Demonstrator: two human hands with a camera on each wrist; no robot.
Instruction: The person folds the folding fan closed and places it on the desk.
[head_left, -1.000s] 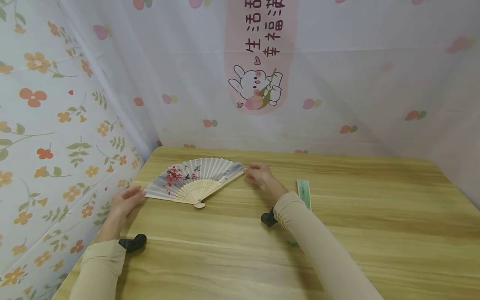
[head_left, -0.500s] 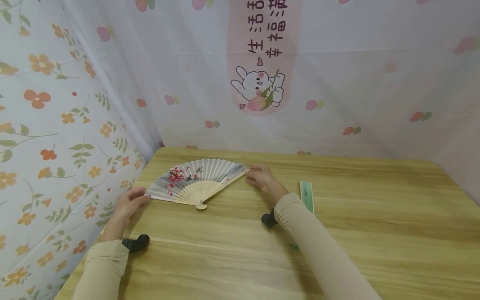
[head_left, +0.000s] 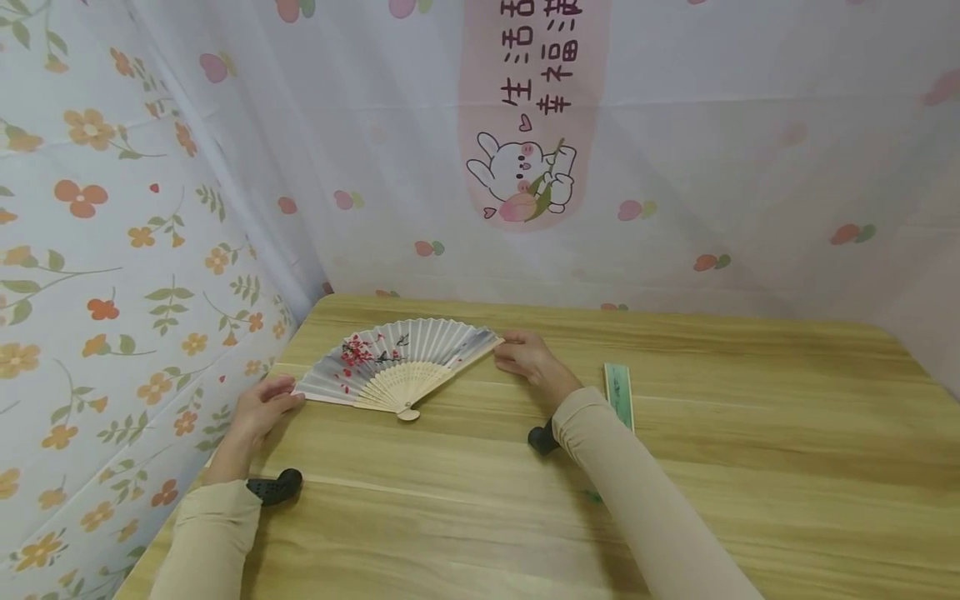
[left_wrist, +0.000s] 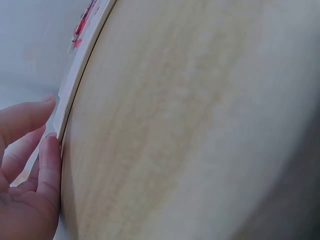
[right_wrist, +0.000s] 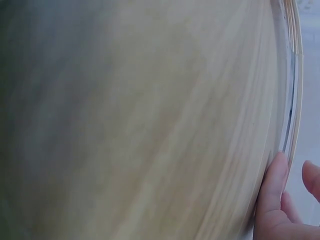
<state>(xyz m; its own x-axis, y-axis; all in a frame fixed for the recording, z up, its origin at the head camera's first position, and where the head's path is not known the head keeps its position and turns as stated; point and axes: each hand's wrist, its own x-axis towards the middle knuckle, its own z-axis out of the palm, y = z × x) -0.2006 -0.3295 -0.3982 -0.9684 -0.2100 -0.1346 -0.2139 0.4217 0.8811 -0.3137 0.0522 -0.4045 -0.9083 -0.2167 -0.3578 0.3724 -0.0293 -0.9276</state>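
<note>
A spread folding fan (head_left: 408, 358), pale grey-white with red blossoms and light ribs, lies on the wooden table, its pivot end toward the person. At its left tip is the left hand (head_left: 257, 408); in the left wrist view the fingers (left_wrist: 49, 165) touch the end of the outer stick while the thumb stands a little apart from them. The right hand (head_left: 531, 358) is at the fan's right tip. In the right wrist view a fingertip (right_wrist: 280, 162) meets the edge of the fan, and the thumb is held away from it.
A slim green strip with pale edges (head_left: 619, 396) lies right of the right forearm, partly hidden by the sleeve. A small green piece (head_left: 592, 496) shows beside that sleeve. Printed cloth hangs behind the table (head_left: 750, 467) and along its left side.
Both hands have come in slightly onto the fan's two tips. The whole view has shifted a little; the fan stays spread in about the same place.
</note>
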